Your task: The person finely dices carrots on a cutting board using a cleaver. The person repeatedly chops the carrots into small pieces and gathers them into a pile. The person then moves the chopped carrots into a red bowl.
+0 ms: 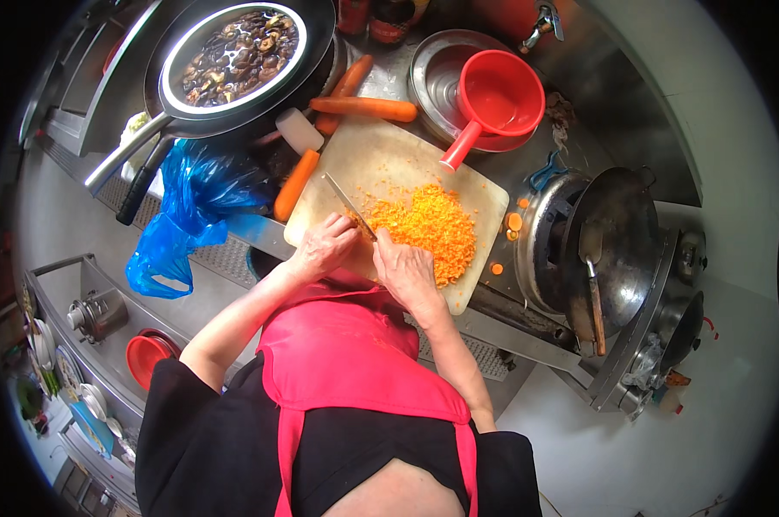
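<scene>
My right hand (405, 263) grips a knife (345, 199), its blade slanting up and left across a pale cutting board (363, 148). My left hand (326, 244) is on the near left part of the board, fingers curled over carrot pieces (352, 214) right beside the blade; the fingers partly hide them. To the right of the knife spreads a heap of finely chopped carrot (444, 229). One whole carrot (363, 108) lies across the board's far edge, over another carrot (350, 81). A cut carrot (297, 185) rests along the left edge.
Far left, a pan of soaked mushrooms (241, 58) extends its handle above a blue plastic bag (182, 220). A red dipper (502, 94) sits in a metal basin (421, 71) behind the board. At right stands a wok (612, 252) with a spatula (595, 297); carrot slices (514, 223) lie nearby.
</scene>
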Action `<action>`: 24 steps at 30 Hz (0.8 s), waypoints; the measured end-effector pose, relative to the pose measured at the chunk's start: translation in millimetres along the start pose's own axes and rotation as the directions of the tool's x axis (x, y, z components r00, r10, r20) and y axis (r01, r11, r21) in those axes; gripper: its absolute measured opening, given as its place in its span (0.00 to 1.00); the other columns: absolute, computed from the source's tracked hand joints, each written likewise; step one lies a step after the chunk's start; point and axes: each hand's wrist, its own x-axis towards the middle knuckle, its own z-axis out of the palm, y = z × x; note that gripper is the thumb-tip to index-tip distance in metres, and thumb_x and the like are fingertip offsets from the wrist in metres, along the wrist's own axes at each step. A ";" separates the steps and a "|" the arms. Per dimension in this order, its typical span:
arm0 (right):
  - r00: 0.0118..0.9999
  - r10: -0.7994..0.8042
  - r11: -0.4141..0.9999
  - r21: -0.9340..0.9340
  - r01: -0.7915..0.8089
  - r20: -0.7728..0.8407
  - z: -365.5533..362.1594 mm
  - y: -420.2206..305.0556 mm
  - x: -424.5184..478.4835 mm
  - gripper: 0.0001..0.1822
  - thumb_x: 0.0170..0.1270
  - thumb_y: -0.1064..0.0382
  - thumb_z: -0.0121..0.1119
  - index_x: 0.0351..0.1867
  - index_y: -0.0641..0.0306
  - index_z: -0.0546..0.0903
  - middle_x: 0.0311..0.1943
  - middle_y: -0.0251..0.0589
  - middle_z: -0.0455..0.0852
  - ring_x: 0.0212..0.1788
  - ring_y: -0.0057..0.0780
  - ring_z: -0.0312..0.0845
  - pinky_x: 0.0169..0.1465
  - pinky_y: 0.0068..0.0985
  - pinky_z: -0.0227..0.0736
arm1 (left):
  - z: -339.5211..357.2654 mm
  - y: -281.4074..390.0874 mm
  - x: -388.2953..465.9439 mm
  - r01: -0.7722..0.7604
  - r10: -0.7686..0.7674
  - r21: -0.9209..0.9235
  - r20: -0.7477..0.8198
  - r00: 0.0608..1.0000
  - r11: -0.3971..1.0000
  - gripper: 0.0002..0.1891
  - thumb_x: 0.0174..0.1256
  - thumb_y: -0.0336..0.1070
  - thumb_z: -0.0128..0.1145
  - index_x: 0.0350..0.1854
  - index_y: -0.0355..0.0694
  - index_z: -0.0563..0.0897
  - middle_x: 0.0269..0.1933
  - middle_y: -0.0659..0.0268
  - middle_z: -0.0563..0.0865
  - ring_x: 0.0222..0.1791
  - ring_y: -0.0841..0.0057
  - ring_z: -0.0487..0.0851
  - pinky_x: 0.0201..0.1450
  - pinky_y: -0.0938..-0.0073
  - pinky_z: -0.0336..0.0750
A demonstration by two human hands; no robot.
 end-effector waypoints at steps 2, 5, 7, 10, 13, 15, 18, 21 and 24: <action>1.000 0.004 1.000 0.002 -0.004 0.007 2.0 1.3 -0.5 0.07 0.75 0.61 0.57 0.43 0.60 0.74 0.18 0.47 0.84 0.24 0.48 0.87 0.27 0.45 0.79 | 0.5 1.1 -0.6 -0.002 0.002 -0.001 -0.006 1.000 1.000 0.12 0.53 0.26 0.67 0.41 0.40 0.85 0.42 0.61 0.83 0.42 0.62 0.83 0.40 0.65 0.81; 1.000 0.011 1.000 0.011 -0.011 0.012 8.6 5.3 1.0 0.07 0.75 0.60 0.56 0.43 0.60 0.74 0.18 0.48 0.84 0.24 0.49 0.87 0.27 0.46 0.79 | -0.3 2.0 1.0 -0.004 0.004 -0.003 -0.017 1.000 1.000 0.12 0.53 0.26 0.67 0.40 0.40 0.85 0.42 0.61 0.83 0.41 0.62 0.83 0.40 0.65 0.81; 0.999 0.031 0.999 0.017 -0.031 0.031 0.5 1.0 -3.8 0.08 0.76 0.60 0.56 0.43 0.60 0.74 0.18 0.49 0.84 0.24 0.50 0.87 0.27 0.46 0.79 | 0.6 3.9 -0.7 0.008 -0.008 -0.006 -0.021 1.000 1.000 0.12 0.53 0.27 0.67 0.41 0.40 0.84 0.42 0.61 0.83 0.41 0.62 0.83 0.41 0.65 0.81; 0.994 0.093 0.994 0.053 -0.096 0.061 9.8 -2.3 -3.3 0.09 0.77 0.58 0.55 0.45 0.60 0.73 0.19 0.52 0.84 0.27 0.54 0.87 0.30 0.50 0.79 | -0.1 4.6 -1.5 0.031 -0.031 0.008 0.002 1.000 0.999 0.12 0.53 0.27 0.68 0.41 0.40 0.85 0.42 0.61 0.83 0.41 0.61 0.83 0.41 0.64 0.81; 0.988 0.147 0.979 0.138 -0.153 0.051 22.3 3.1 -4.5 0.10 0.78 0.57 0.53 0.46 0.61 0.72 0.20 0.54 0.84 0.29 0.57 0.87 0.34 0.54 0.79 | 2.7 5.6 -2.3 0.013 -0.013 -0.003 0.005 1.000 1.000 0.13 0.54 0.28 0.66 0.43 0.41 0.83 0.42 0.62 0.81 0.42 0.62 0.81 0.42 0.64 0.81; 0.984 0.167 0.971 0.163 -0.174 0.058 21.4 9.8 -5.6 0.11 0.78 0.56 0.53 0.46 0.60 0.71 0.21 0.56 0.85 0.30 0.59 0.87 0.35 0.56 0.78 | 7.1 7.1 0.7 0.011 -0.012 0.009 0.028 1.000 1.000 0.12 0.56 0.28 0.65 0.43 0.41 0.82 0.43 0.62 0.81 0.43 0.61 0.81 0.43 0.65 0.81; 0.975 0.216 0.966 0.130 -0.221 0.055 15.2 23.9 -9.5 0.11 0.78 0.55 0.52 0.47 0.60 0.71 0.22 0.57 0.86 0.31 0.61 0.87 0.36 0.58 0.78 | 24.3 14.2 13.4 0.014 -0.015 0.012 0.076 0.997 1.000 0.10 0.58 0.30 0.62 0.42 0.40 0.81 0.43 0.62 0.80 0.45 0.61 0.81 0.45 0.65 0.82; 0.961 0.274 0.956 0.097 -0.275 0.028 10.3 45.4 -15.5 0.12 0.78 0.54 0.53 0.47 0.60 0.72 0.24 0.59 0.86 0.31 0.62 0.86 0.37 0.59 0.77 | 40.9 24.9 38.2 0.009 -0.003 -0.058 0.115 0.993 0.998 0.08 0.61 0.31 0.59 0.42 0.40 0.80 0.43 0.61 0.79 0.46 0.59 0.82 0.47 0.63 0.82; 0.955 0.295 0.948 0.134 -0.289 -0.023 3.4 56.4 -19.3 0.12 0.78 0.54 0.54 0.46 0.61 0.73 0.23 0.60 0.86 0.32 0.63 0.86 0.39 0.60 0.77 | 41.8 30.4 51.5 0.029 -0.007 -0.153 0.142 0.990 0.988 0.09 0.63 0.30 0.61 0.45 0.39 0.83 0.45 0.59 0.81 0.46 0.57 0.83 0.47 0.60 0.83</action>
